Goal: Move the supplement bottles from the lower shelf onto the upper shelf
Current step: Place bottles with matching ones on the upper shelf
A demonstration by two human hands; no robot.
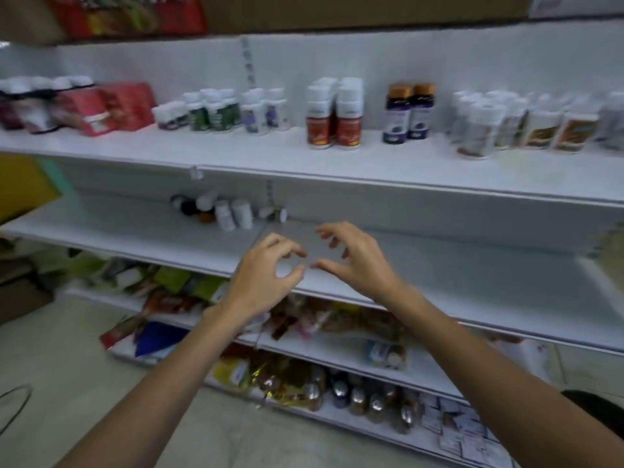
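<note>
The supplement bottles (pixel 223 212) cluster beyond and leftward of the left hand (pixel 266 275), which is nearer them than the right hand (pixel 354 261); both hover empty, fingers loosely curled.

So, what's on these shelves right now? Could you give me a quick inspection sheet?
Surface: white lower shelf; upper shelf stocked with bottles.
Job's things: small cluster of supplement bottles at the lower shelf's back, some lying down.
Clutter: packets on the shelves below.
Hands: left hand and right hand empty, fingers loosely curled, in front of the lower shelf.
Cables: thin dark loop at lower left.
Surroundings: cardboard box on top; pale floor.
</note>
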